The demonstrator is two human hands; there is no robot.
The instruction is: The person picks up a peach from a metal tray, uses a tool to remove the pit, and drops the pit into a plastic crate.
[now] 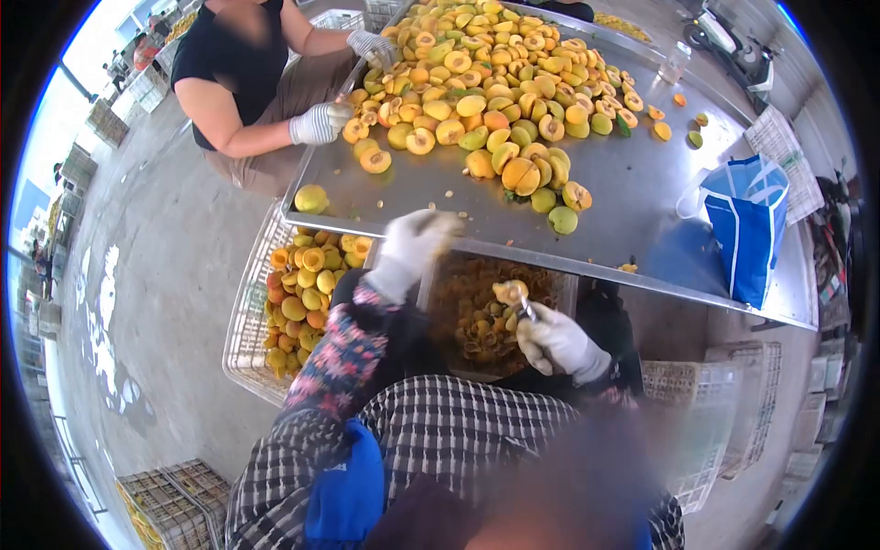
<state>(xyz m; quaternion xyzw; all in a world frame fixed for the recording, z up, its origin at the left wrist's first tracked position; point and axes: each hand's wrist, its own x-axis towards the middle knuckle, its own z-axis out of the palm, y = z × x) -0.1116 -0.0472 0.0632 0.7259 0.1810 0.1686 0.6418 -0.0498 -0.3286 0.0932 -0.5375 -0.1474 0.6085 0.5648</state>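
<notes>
My gloved right hand (561,346) is closed around a small metal tool (527,310), whose exact kind is hard to make out. At its tip sits a pale orange piece of fruit (510,292), above a bin (570,295) of brownish pits and scraps. My gloved left hand (417,249) is at the table's near edge, its fingers smeared by motion, so I cannot see whether it holds anything. A large heap of yellow-orange stone fruit (486,101), many halved, covers part of the metal table (394,188). More fruit halves (307,284) fill a white crate (243,316) left of my lap.
Across the table's left corner, a co-worker's gloved hands (321,124) touch the heap. A blue bag (747,229) stands at the table's right end, and a clear jar (675,62) at the far side. Crates (692,390) stand on the floor to my right, others (174,500) behind left.
</notes>
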